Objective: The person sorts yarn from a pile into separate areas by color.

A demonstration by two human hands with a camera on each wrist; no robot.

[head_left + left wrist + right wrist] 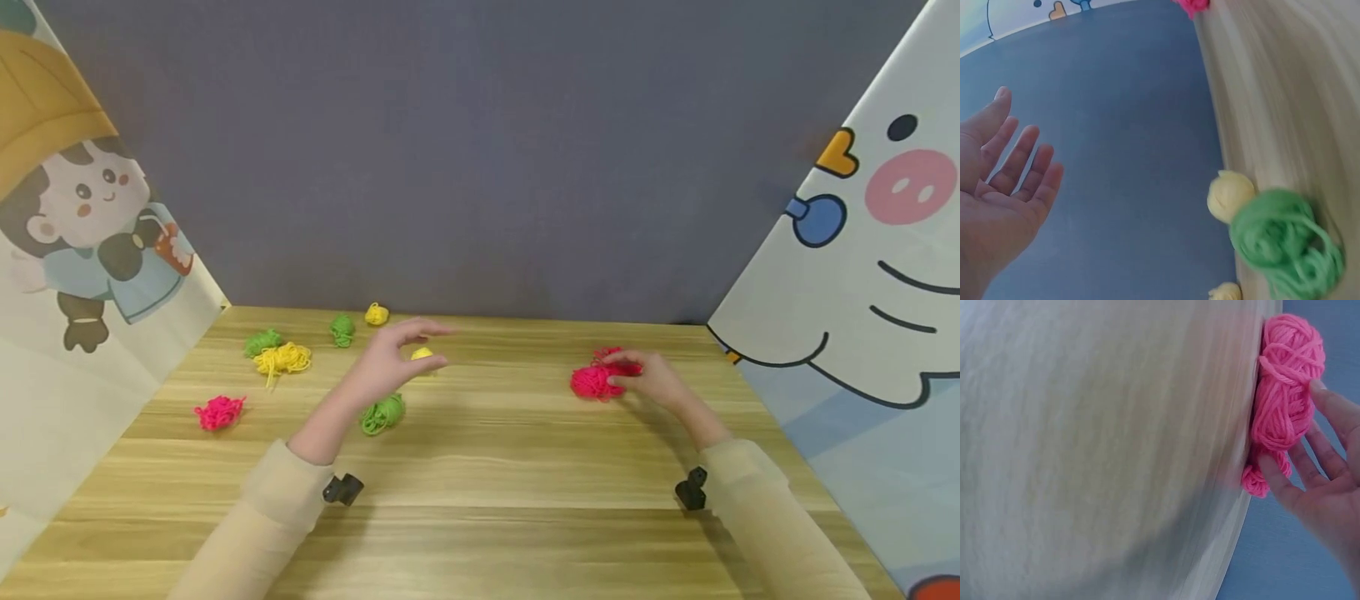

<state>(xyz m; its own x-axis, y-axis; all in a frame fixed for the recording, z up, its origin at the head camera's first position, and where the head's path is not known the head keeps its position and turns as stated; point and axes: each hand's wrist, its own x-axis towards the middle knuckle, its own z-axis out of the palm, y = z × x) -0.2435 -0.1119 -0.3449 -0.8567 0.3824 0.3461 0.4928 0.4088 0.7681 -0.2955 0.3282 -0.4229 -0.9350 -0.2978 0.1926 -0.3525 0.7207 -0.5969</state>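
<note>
My right hand (648, 377) is at a bundle of pink yarn (592, 383) on the right of the table. In the right wrist view, its spread fingertips overlap the edge of the pink skein (1288, 381), and a smaller pink clump (1255, 481) lies just beneath. I cannot tell how firmly the fingers touch the yarn. My left hand (386, 358) hovers over the left half, thumb and fingers apart and nothing between them. Below it sit a green yarn ball (383, 414) and a yellow ball (422, 357), partly hidden by the thumb.
Farther left lie a pink bundle (220, 412), a yellow skein (282, 359) and a green one (262, 342) touching it. Another green ball (342, 330) and a small yellow ball (377, 314) are near the grey back wall (480, 167). Printed cartoon panels stand at both sides.
</note>
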